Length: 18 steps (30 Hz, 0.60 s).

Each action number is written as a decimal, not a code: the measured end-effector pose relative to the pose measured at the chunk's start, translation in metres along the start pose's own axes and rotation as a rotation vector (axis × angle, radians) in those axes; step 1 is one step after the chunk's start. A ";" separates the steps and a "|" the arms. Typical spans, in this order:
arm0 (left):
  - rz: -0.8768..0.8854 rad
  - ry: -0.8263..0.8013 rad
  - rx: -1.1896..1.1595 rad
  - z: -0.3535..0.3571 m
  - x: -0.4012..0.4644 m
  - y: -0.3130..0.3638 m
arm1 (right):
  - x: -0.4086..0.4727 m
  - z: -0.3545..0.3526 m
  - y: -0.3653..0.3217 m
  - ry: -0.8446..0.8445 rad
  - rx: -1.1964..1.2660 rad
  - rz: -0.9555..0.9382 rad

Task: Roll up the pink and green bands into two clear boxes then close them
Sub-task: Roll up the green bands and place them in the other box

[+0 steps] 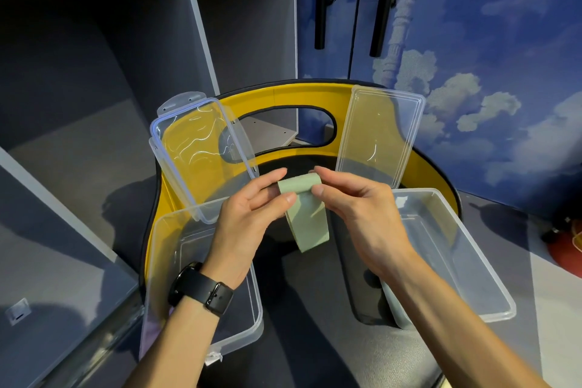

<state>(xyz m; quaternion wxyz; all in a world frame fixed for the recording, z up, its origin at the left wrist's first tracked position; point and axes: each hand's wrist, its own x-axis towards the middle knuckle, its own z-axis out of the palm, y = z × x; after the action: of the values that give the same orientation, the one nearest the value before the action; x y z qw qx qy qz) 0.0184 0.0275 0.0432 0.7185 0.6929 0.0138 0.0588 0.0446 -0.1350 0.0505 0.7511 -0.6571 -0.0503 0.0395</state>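
Rolling the green band (305,211) is the step I judge to be in hand: my left hand (252,214) and right hand (356,214) each pinch an end of the started coil between thumb and fingertips, above the chair seat (315,309) between the two open clear boxes, its tail hanging down. Next I'd need to keep winding evenly, tightly, then lower the roll into the right box (472,261). A pale purplish edge shows in the left box (201,318); I can't tell whether it's the pink band.

1 head-worn view looks forward and down, close over the chair (315,94).
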 end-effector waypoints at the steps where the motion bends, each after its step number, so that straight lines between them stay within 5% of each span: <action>1: -0.009 -0.017 -0.011 0.000 0.000 0.000 | 0.000 0.001 0.000 -0.005 0.010 -0.005; 18: 0.021 0.019 0.018 -0.001 0.001 -0.005 | 0.000 0.001 0.007 -0.028 0.098 0.054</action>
<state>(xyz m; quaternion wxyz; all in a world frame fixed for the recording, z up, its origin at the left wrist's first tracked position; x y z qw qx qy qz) 0.0197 0.0280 0.0387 0.7113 0.6989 0.0140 0.0730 0.0447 -0.1331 0.0433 0.7802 -0.6200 -0.0411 0.0714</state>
